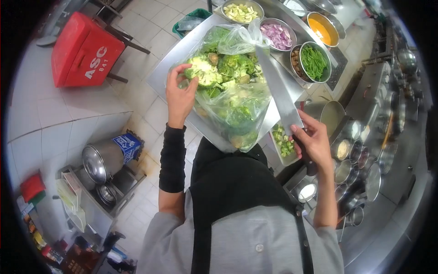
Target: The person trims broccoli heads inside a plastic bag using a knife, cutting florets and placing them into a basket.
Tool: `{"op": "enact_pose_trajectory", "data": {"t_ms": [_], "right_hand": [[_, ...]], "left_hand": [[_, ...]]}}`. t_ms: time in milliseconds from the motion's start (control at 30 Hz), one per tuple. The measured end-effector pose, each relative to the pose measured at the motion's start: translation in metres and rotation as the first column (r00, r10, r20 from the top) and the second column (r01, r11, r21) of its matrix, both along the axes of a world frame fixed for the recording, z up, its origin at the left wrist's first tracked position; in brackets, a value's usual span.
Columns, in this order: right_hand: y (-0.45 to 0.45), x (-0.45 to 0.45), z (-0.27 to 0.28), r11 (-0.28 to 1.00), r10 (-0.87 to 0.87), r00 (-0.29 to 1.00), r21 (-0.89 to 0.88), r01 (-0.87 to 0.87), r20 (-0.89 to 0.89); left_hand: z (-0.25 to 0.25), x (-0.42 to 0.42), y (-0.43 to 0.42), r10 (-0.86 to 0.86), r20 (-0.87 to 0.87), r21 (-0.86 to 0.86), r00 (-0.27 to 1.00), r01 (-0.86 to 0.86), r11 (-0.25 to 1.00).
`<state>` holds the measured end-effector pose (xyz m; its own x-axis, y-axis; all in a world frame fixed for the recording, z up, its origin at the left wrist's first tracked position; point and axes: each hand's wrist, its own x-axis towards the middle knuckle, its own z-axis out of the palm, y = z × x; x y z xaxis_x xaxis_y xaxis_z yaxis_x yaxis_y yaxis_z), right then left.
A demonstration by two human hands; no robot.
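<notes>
My left hand (pixel 181 95), with a black sleeve on the forearm, grips the left edge of a pale green broccoli piece (pixel 205 71) between thumb and fingers, its cut side facing up. More broccoli (pixel 235 68) fills a clear plastic bag (pixel 228 109) lying open on the metal table (pixel 159 75). In my right hand (pixel 315 144) is a large kitchen knife (pixel 279 89), held by its dark handle. The blade points away from me along the bag's right side. Just under the right hand, a white tray (pixel 292 158) holds chopped green pieces, partly hidden by the hand.
Bowls of pale chopped vegetable (pixel 241 13), sliced purple onion (pixel 276 36), green beans (pixel 315 61) and orange liquid (pixel 321 28) stand beyond the table. A red box (pixel 86 50) is at left. Pots and small containers line the counter at right (pixel 351 164).
</notes>
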<state>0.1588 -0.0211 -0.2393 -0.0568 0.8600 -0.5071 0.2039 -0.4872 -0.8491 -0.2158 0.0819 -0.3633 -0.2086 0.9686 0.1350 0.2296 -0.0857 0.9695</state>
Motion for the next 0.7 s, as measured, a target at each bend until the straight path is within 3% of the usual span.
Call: {"op": "enact_pose_trajectory", "data": {"t_ms": [33, 133, 200, 300, 433, 533, 633, 700], "right_hand": [[-0.006, -0.009, 0.000, 0.994, -0.065, 0.997, 0.088, 0.067, -0.031], [-0.010, -0.046, 0.013, 0.981, -0.099, 0.986, 0.180, 0.074, 0.135], [-0.006, -0.052, 0.001, 0.975, 0.020, 0.942, 0.203, -0.093, 0.334], [-0.005, -0.069, -0.009, 0.862, 0.036, 0.867, 0.423, -0.279, 0.497], [-0.002, -0.084, 0.012, 0.887, 0.147, 0.832, 0.301, -0.350, 0.534], [-0.003, -0.076, 0.001, 0.872, 0.129, 0.814, 0.326, -0.366, 0.567], [-0.007, -0.068, -0.012, 0.829, -0.016, 0.862, 0.489, -0.273, 0.507], [-0.008, -0.065, -0.010, 0.829, -0.049, 0.850, 0.496, -0.258, 0.524]], "left_hand": [[0.001, 0.006, 0.001, -0.013, 0.017, 0.014, 1.000, 0.013, 1.000], [0.013, 0.029, 0.001, -0.022, -0.083, -0.077, 0.996, 0.015, 0.997], [0.018, 0.040, 0.003, 0.008, -0.068, -0.073, 0.998, -0.013, 0.997], [0.019, 0.050, 0.006, 0.032, -0.068, -0.032, 0.997, -0.034, 0.999], [0.024, 0.061, 0.007, 0.028, -0.179, -0.021, 0.984, -0.032, 0.999], [0.005, 0.057, 0.009, 0.014, 0.046, -0.055, 0.999, -0.012, 0.998], [-0.020, 0.035, 0.012, -0.023, 0.224, -0.064, 0.974, 0.038, 0.997], [-0.003, 0.037, 0.009, 0.001, 0.113, -0.054, 0.994, 0.005, 0.999]]}}
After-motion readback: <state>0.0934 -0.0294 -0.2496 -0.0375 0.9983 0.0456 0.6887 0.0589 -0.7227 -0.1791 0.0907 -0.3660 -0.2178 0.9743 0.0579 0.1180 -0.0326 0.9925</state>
